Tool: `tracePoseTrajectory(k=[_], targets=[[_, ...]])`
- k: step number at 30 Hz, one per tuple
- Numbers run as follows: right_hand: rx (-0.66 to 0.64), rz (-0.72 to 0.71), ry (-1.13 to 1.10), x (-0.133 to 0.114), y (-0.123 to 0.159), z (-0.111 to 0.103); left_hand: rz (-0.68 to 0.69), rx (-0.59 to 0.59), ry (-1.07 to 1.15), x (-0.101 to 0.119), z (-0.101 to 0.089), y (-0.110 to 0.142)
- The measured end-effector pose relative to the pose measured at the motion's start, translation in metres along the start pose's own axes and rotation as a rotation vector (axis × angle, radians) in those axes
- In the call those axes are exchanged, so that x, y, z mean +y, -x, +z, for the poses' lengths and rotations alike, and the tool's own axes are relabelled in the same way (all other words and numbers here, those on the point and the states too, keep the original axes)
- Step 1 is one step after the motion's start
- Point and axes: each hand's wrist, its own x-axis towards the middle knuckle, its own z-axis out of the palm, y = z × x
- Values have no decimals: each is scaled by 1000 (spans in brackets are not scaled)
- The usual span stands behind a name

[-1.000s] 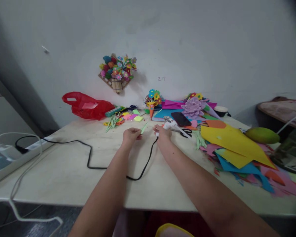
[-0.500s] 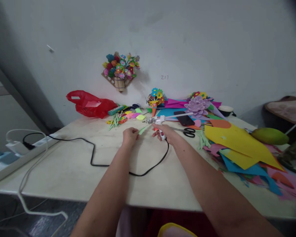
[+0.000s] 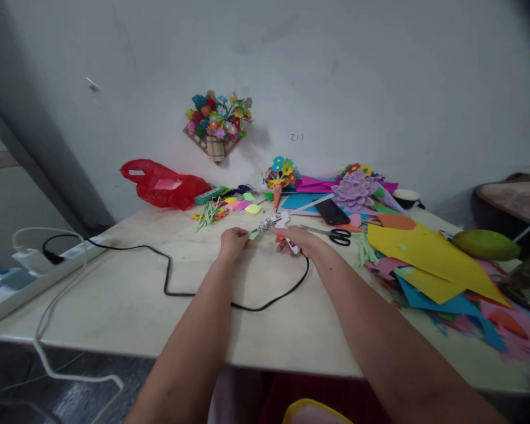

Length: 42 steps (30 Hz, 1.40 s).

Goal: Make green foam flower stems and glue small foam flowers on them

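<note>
The glue gun gripped in the right hand has moved closer to the green piece the left hand pinches.

So I've got a bag back left on the table, scissors just right of the glue gun, a phone behind those, and sheets over on the right.

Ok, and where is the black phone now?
In the head view, the black phone lies right of centre, just beyond the scissors, near the purple flower.
</note>
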Motion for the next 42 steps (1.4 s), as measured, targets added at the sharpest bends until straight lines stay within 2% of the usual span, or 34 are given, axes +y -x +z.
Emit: tracePoseTrajectory(k=[6, 17, 22, 42], targets=[[27, 7, 37, -2, 3, 3, 12, 0, -88, -2, 0, -2], [76, 45, 70, -5, 5, 9, 0, -5, -72, 0, 0, -1], [117, 54, 35, -3, 4, 8, 10, -7, -101, -4, 1, -5], [310, 97, 1, -2, -2, 8, -1, -24, -83, 3, -1, 2]])
